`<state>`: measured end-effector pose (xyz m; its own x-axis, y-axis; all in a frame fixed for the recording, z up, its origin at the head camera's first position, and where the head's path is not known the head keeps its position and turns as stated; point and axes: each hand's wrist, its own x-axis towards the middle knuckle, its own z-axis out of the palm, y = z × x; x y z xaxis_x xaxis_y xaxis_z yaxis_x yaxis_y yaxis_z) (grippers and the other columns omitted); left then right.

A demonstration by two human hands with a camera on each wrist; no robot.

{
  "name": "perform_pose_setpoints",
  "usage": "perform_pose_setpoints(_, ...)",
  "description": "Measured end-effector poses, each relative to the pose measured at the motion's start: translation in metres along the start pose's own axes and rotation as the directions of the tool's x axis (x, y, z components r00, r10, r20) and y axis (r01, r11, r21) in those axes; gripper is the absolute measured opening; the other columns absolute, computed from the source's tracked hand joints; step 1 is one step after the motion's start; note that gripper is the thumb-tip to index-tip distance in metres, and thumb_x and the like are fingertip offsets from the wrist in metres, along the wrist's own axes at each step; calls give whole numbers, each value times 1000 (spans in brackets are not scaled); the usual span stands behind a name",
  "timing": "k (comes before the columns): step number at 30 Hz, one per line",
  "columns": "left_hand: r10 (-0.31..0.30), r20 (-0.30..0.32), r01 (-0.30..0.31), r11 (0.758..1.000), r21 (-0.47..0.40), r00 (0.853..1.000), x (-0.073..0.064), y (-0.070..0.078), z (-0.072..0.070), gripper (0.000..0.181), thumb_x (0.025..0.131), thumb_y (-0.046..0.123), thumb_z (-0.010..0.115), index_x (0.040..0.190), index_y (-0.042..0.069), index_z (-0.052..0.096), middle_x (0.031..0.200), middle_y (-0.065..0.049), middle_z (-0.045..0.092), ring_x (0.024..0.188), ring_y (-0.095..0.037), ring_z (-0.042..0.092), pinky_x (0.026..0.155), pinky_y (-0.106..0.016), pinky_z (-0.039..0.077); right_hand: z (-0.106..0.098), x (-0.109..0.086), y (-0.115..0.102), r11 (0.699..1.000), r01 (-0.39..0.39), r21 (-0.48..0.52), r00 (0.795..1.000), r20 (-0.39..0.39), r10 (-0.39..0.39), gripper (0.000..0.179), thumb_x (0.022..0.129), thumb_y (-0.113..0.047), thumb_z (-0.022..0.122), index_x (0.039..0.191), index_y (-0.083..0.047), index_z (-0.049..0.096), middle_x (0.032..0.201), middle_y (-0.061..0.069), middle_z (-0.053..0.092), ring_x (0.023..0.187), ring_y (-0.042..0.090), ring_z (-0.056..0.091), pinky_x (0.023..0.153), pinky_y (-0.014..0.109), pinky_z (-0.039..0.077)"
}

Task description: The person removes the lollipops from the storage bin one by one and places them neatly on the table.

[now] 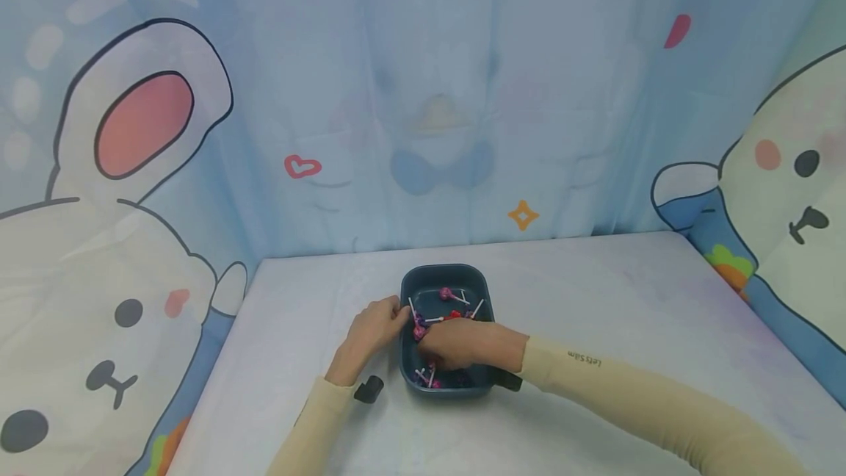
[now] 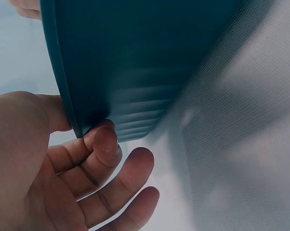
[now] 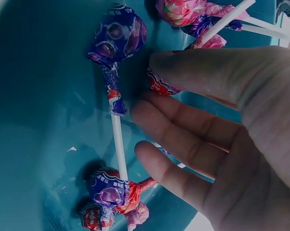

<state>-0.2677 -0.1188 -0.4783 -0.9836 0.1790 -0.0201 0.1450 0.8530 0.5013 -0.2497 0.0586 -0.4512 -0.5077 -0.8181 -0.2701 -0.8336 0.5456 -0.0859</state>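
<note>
A dark teal plastic box (image 1: 444, 269) stands on the table with several wrapped lollipops inside. At its left side my left hand (image 1: 377, 327) pinches the rim between thumb and fingers, its other fingers below and outside the wall (image 2: 135, 103). My right hand (image 1: 452, 344) reaches down into the box. In the right wrist view, a red-wrapped lollipop (image 3: 162, 85) shows between the thumb and forefinger of that right hand (image 3: 207, 115), its stick hidden by the hand. Beside the fingertips lies a purple-wrapped lollipop (image 3: 120, 36) with a white stick.
Pink lollipops (image 3: 181, 10) lie near one wall of the box, and a cluster of purple and red ones (image 3: 109, 190) lies farther along. A white cloth covers the table (image 1: 581, 292). Behind it hangs a blue cartoon curtain (image 1: 436, 35).
</note>
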Motion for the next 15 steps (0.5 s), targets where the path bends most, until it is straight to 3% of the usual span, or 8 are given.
perform_pose_setpoints(15,15,-10,-15,1000,-5,1000,-2,1,-1,29,92,38,48,75,15,50,57,3,45,51,-11,43,46,-26,32,-4,-2,6,999,-14,53,1000,-15,15,19,81,-15,68,97,-24,65,77,-15,61,70,1,54,75,23,50)
